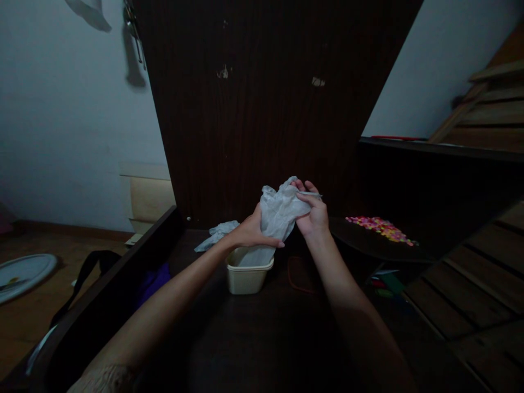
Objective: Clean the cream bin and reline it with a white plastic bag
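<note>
Both of my hands hold a crumpled white plastic bag [278, 215] above a small cream-coloured tub [246, 277] on a dark table [262, 333]. My left hand [250, 232] grips the bag's lower left side, fingers wrapped round it. My right hand [313, 214] holds the bag's upper right edge, and a thin pale stick-like thing [310, 193] lies across its fingers. The bag's bottom hangs into the tub.
Another bit of white plastic [216, 233] lies on the table left of the tub. A heap of small pink and yellow pieces [380, 227] sits on a dark tray at right. A tall dark wooden panel [266, 109] stands behind. Wooden slats [470, 305] lie right.
</note>
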A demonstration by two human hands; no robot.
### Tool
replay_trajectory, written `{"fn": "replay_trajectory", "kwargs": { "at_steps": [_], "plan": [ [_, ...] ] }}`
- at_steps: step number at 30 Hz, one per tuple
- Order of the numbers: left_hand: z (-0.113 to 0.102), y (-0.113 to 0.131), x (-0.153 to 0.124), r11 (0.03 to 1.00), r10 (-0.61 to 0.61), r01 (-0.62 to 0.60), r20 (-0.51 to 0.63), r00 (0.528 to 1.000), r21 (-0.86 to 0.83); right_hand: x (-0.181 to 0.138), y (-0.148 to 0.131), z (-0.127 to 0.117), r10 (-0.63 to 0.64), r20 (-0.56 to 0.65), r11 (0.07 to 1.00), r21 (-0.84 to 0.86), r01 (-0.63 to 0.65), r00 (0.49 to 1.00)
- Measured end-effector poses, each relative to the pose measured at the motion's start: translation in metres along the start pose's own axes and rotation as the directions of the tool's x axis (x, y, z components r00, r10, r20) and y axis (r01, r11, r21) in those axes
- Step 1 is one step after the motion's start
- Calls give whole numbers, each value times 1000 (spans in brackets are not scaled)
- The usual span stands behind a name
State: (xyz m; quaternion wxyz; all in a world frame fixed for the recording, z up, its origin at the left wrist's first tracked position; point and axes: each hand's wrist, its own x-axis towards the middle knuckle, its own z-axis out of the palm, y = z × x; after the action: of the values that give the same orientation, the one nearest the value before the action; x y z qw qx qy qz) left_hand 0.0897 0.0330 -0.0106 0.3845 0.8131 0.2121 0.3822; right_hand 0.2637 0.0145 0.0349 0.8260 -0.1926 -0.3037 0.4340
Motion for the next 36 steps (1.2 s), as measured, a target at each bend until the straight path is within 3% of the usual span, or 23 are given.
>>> {"fn": "replay_trajectory", "kwargs": {
  "at_steps": [4, 10, 17, 20, 24, 25, 27, 28, 31, 33, 36],
  "plan": [
    [3, -13, 6, 996, 80, -77, -69, 994, 52, 8, -15, -11, -81, -75, 996, -47, 77, 994],
    [-7, -20, 1, 994, 102, -104, -85, 991, -21, 27, -31, -55, -171, -184, 964, -236, 125, 968],
    [-8, -23, -5, 964, -85, 58, -94, 992, -259, 27, -19, -94, -113, -127, 870, -493, 36, 985],
    [-6, -23, -5, 948, -150, 115, -97, 984, -296, 19, -16, -91, -139, -60, 792, -606, 75, 988],
    [-3, -21, -3, 951, -169, 134, -104, 980, -279, -3, -22, -60, -153, 135, 712, -672, 205, 979],
    [-2, -21, -2, 956, -173, 138, -116, 978, -260, -11, -25, -49, -129, 240, 687, -678, 262, 962],
    [-1, -19, 0, 964, -181, 147, -139, 974, -222, -26, -29, -30, -1, 610, 536, -669, 515, 792],
    [-1, -18, 1, 966, -185, 152, -147, 972, -209, -33, -29, -23, 76, 708, 470, -646, 601, 702],
    [0, -16, 3, 972, -161, 126, -173, 972, -198, -45, -19, -12, 301, 808, 260, -581, 771, 507],
    [-1, -15, 3, 977, -127, 85, -208, 970, -197, -45, -9, -13, 405, 795, 124, -536, 835, 451],
    [-3, -15, 0, 968, -141, 94, -194, 971, -233, -37, 4, -20, 487, 736, -25, -526, 850, 470]
  ]
}}
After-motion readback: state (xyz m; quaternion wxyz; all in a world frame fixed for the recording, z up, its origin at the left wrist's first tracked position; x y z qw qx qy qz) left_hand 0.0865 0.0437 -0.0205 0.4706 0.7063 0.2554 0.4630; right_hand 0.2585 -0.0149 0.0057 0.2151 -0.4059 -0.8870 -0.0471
